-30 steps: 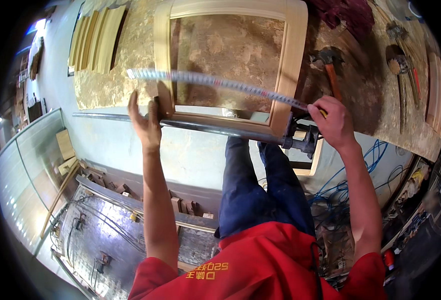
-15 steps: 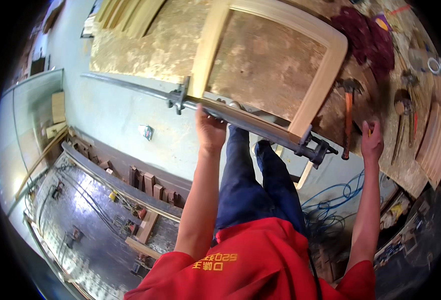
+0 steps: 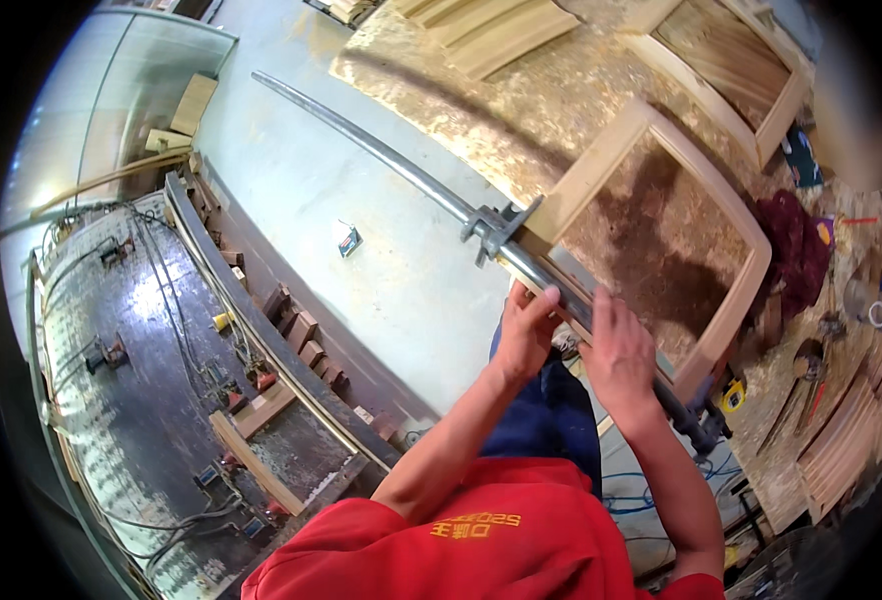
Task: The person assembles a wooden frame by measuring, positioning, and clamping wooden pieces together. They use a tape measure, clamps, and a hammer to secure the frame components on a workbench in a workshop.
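Observation:
A wooden frame (image 3: 746, 245) with one curved side lies on the workbench. Along its near edge runs a long metal pipe clamp (image 3: 361, 140), whose sliding jaw (image 3: 494, 232) sits by the frame's left corner. My left hand (image 3: 529, 335) is closed around the clamp's pipe from below, thumb on top. Close beside it, my right hand (image 3: 621, 355) reaches across the pipe, with its fingers bent over the near rail of the frame. Its palm side is hidden. At the clamp's other end, the screw head (image 3: 699, 430) stands by the frame's right corner.
Another wooden frame (image 3: 651, 50) and several wood strips (image 3: 491, 35) lie on the workbench (image 3: 421, 110). A dark red cloth (image 3: 793, 245), a yellow tape measure (image 3: 733, 396) and stacked curved strips (image 3: 851, 440) are at the right. A metal-topped machine table (image 3: 161, 380) stands at the left.
My right hand has come from the bench's right side to the frame's near rail beside my left hand. The view has turned, so clamp and frame appear more tilted.

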A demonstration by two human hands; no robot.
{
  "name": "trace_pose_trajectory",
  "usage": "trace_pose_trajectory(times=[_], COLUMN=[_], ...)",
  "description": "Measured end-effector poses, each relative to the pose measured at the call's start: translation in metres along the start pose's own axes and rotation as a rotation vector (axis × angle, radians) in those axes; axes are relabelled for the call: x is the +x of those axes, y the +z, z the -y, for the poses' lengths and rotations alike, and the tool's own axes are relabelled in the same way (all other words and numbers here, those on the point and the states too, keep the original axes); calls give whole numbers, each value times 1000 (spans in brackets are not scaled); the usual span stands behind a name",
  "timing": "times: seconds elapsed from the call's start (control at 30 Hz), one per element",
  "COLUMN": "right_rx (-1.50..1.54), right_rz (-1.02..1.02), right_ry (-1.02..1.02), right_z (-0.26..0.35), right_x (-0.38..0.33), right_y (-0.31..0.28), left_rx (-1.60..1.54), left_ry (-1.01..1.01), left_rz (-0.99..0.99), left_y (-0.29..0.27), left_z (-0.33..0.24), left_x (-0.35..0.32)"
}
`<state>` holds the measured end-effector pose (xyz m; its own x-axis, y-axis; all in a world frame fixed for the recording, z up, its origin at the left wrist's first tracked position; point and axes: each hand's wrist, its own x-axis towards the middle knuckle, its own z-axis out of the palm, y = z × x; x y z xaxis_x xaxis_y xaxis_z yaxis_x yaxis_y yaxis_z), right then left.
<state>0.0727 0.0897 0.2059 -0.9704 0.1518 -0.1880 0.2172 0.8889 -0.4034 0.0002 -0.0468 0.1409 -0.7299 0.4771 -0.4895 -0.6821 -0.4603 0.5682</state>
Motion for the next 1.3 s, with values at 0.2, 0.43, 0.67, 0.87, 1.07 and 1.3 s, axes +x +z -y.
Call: trace_pose_trajectory(times=[0.2, 0.43, 0.67, 0.87, 1.07, 1.3], right_rx=[-129, 252, 773, 684, 667, 607], right_rz=[-98, -67, 285, 250, 290, 321], right_ry=[0, -4, 222, 351, 373, 336], right_z=[26, 29, 22, -55, -100, -155], right_x=[10, 53, 64, 129, 167, 208], right_y=[-121, -273, -321, -254, -161, -89], left_rx=[-127, 487, -580, -169, -36, 6], left_ry=[55, 580, 60, 150, 126, 92], left_rz=[252, 135, -68, -438, -611, -734], left_y=[75, 61, -28, -71, -103, -119], left_z=[-57, -69, -37, -50, -60, -42], left_x=[-39, 10, 25, 16, 18, 34])
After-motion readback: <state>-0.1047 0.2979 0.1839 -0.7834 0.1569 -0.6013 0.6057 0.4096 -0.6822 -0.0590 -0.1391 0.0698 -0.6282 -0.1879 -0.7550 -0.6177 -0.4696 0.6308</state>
